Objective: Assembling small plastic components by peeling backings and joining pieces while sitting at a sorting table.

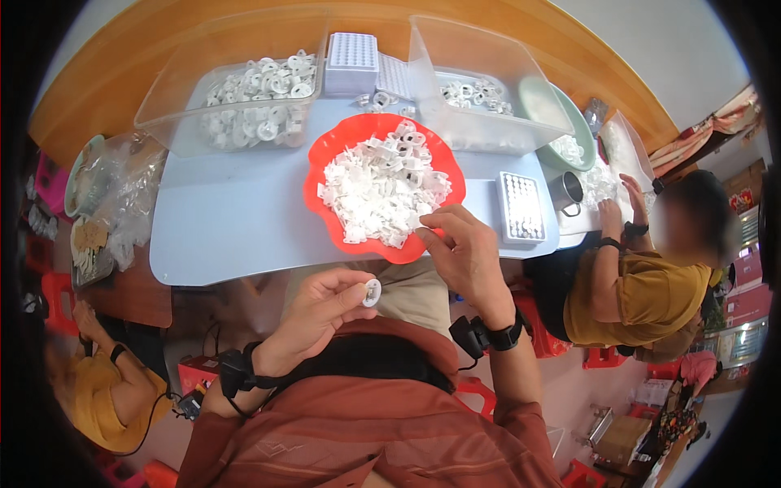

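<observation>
Between the thumb and fingers of my left hand (329,307) is a round white plastic part (372,293) with a small metallic-looking centre, held in front of the table edge. My right hand (462,252) reaches over the near right rim of a red scalloped bowl (316,195). Its thumb and index finger are closed at the edge of the heap, apparently pinching a small white plastic piece (424,220). White flat pieces (370,195) fill most of the bowl, with rounder white parts (411,140) at its far side.
Two clear bins (175,122) (529,134) hold white parts on the blue table (220,220). Stacked white trays (351,65) stand between them. A filled tray (521,208) and metal mug (566,192) lie right. Co-workers (639,293) (110,390) sit either side.
</observation>
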A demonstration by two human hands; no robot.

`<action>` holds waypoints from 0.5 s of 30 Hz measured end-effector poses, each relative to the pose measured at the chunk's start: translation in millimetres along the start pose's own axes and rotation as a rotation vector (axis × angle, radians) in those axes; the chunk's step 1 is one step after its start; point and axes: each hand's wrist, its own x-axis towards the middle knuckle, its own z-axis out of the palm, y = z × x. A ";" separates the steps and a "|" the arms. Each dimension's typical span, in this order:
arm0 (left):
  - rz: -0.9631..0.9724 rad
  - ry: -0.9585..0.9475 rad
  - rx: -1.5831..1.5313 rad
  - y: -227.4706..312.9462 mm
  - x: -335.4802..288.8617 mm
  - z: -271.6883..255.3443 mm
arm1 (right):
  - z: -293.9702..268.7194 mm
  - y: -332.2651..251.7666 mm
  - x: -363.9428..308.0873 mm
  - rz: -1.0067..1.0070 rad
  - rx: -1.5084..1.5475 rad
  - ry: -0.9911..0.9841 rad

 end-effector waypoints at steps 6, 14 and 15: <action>-0.002 -0.023 0.011 0.5 3.0 -3.5 | 5.9 5.0 -6.1 -0.048 -0.020 0.067; -0.009 -0.033 0.009 1.4 5.4 -2.4 | 5.3 5.9 -6.7 -0.030 0.027 0.076; -0.013 -0.036 0.008 0.6 5.6 -2.4 | 5.2 5.9 -6.9 -0.025 0.044 0.076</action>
